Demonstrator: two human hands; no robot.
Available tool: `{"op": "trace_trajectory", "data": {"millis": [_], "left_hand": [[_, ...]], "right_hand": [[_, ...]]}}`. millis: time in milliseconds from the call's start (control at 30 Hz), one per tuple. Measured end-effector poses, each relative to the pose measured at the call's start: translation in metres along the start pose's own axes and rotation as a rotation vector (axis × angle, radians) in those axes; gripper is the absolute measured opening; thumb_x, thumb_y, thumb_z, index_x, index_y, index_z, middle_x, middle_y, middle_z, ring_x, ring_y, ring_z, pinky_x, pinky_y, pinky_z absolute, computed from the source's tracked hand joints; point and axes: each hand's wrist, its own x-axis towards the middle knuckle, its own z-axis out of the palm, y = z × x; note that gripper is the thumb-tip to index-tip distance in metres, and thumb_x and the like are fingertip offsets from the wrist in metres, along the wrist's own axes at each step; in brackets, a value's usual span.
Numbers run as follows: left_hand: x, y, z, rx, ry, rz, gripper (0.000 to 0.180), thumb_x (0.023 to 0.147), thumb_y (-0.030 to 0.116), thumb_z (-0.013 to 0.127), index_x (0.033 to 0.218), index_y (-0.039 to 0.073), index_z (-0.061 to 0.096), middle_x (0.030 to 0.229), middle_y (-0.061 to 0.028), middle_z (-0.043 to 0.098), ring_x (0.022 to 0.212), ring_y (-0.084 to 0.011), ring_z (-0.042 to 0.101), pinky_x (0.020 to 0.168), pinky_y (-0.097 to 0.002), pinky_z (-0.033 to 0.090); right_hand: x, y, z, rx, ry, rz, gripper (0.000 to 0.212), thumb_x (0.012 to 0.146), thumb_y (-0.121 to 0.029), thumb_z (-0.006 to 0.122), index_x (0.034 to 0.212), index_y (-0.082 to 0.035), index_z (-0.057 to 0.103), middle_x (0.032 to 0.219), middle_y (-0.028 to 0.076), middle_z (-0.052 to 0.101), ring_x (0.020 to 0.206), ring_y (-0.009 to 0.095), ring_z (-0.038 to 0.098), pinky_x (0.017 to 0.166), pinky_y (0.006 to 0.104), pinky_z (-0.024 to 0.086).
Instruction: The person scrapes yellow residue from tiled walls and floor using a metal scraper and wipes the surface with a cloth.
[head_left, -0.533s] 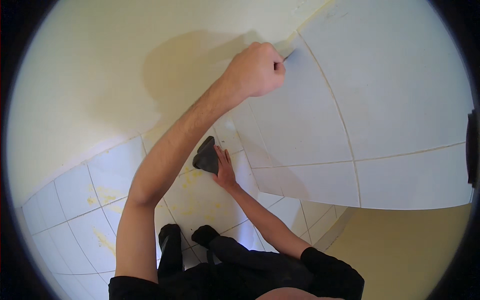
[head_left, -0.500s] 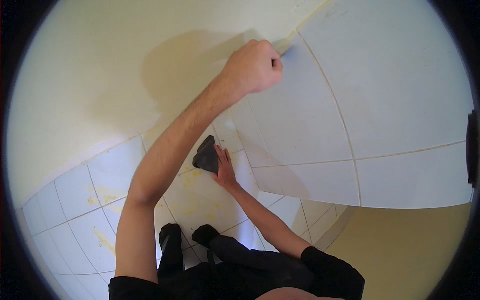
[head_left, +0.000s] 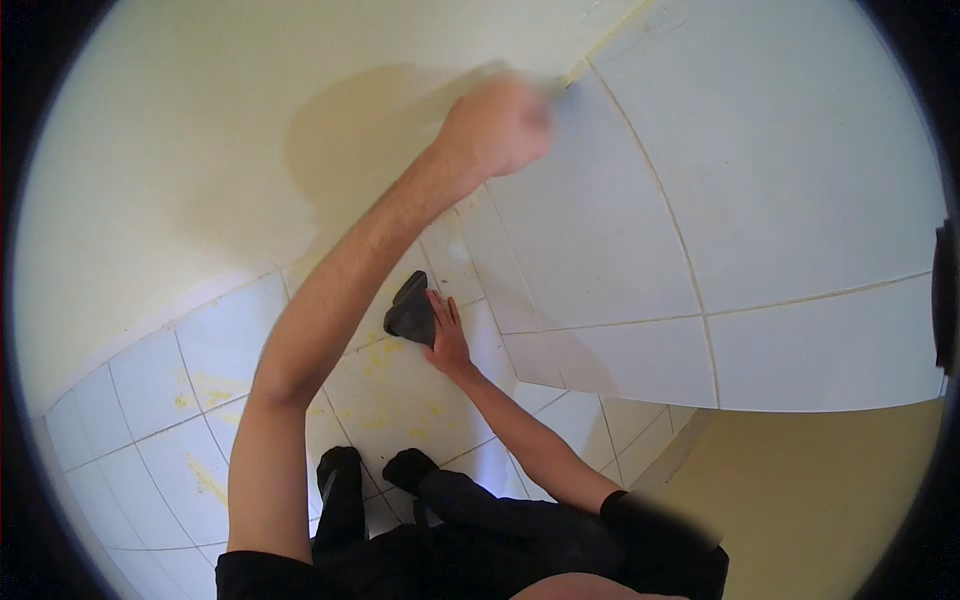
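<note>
My left hand (head_left: 498, 125) is raised at the top edge of the wall tiles (head_left: 620, 210), closed in a fist and blurred by motion. From it a thin-bladed tool (head_left: 565, 90) reaches the joint between tiles and painted wall; its handle is hidden in the fist. Along this joint, beyond the blade, runs a narrow yellow strip (head_left: 615, 30). Lower down, my right hand (head_left: 449, 335) has its fingers stretched along the side of a dark grey, flared object (head_left: 412, 310). What kind of object that is, and whether the hand grips it or rests on it, I cannot make out.
Yellow bits and smears (head_left: 385, 355) lie on the white tiled floor (head_left: 370, 395) around my dark-clad feet (head_left: 408, 468). The cream painted wall (head_left: 200, 130) rises at the left, carrying my arm's shadow. A dark object (head_left: 943, 300) shows at the right rim.
My left hand has shifted slightly left and up along the tile edge with the bladed tool. My right hand and the dark grey object are practically unmoved.
</note>
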Motion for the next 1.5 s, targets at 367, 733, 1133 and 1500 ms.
{"op": "trace_trajectory", "data": {"millis": [367, 733, 1133, 1500], "left_hand": [[-0.002, 0.0, -0.002, -0.13, 0.038, 0.005, 0.017, 0.076, 0.011, 0.058, 0.071, 0.001, 0.07, 0.063, -0.019, 0.064, 0.056, -0.0356, 0.06, 0.058, -0.0453, 0.05], [0.002, -0.001, -0.001, -0.049, 0.012, 0.033, 0.016, 0.076, 0.01, 0.058, 0.07, 0.002, 0.07, 0.063, -0.0189, 0.064, 0.056, -0.0372, 0.06, 0.059, -0.0448, 0.051], [0.005, -0.001, 0.002, -0.056, 0.084, 0.079, 0.017, 0.075, 0.012, 0.058, 0.07, 0.001, 0.069, 0.065, -0.0205, 0.065, 0.06, -0.0405, 0.062, 0.06, -0.0459, 0.053], [0.009, 0.016, -0.016, 0.035, -0.071, -0.02, 0.029, 0.086, 0.015, 0.058, 0.106, -0.001, 0.073, 0.077, -0.0282, 0.066, 0.061, -0.0363, 0.064, 0.064, -0.0425, 0.052]], "right_hand": [[0.002, -0.007, -0.003, 0.03, 0.006, 0.009, 0.074, 0.07, 0.0, 0.065, 0.139, 0.008, 0.041, 0.16, 0.019, 0.027, 0.148, 0.036, 0.027, 0.123, 0.055, 0.018], [0.001, -0.004, -0.002, 0.021, -0.012, 0.022, 0.074, 0.07, -0.002, 0.067, 0.139, 0.006, 0.042, 0.16, 0.018, 0.026, 0.149, 0.036, 0.026, 0.124, 0.0546, 0.018], [0.0, 0.0, 0.0, -0.096, -0.074, 0.016, 0.08, 0.065, -0.008, 0.076, 0.135, 0.014, 0.044, 0.164, 0.017, 0.019, 0.152, 0.033, 0.021, 0.125, 0.0539, 0.015], [0.002, -0.002, -0.003, -0.013, -0.024, 0.021, 0.076, 0.068, -0.002, 0.069, 0.139, 0.008, 0.041, 0.16, 0.018, 0.026, 0.149, 0.035, 0.026, 0.124, 0.0546, 0.018]]}}
